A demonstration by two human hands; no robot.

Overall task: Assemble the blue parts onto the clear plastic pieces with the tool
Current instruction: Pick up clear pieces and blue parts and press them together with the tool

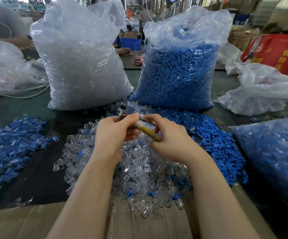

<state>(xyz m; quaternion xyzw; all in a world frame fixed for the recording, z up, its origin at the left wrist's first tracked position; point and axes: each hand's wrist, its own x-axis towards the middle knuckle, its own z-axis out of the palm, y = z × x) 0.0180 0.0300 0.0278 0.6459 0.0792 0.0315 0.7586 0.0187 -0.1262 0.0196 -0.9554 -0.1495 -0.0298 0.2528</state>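
Observation:
Both my hands meet above a heap of loose clear plastic pieces (139, 171). My left hand (114, 133) grips the upper part of a tool (148, 131) with a yellowish wooden handle and a metal head. My right hand (171, 140) curls its fingers round the handle from the right. Loose blue parts (214, 140) lie in a pile to the right of my hands. A spread of joined blue-and-clear pieces (10, 145) covers the table at the left. What sits at the tool's metal tip is hidden behind my fingers.
A tall bag of clear pieces (81, 66) and a tall bag of blue parts (179, 71) stand behind the piles. Another bag of joined pieces (274, 156) lies at the right. Cardboard (36, 221) covers the near edge. A red bag (281, 54) and another person's arm (10, 40) are at the back.

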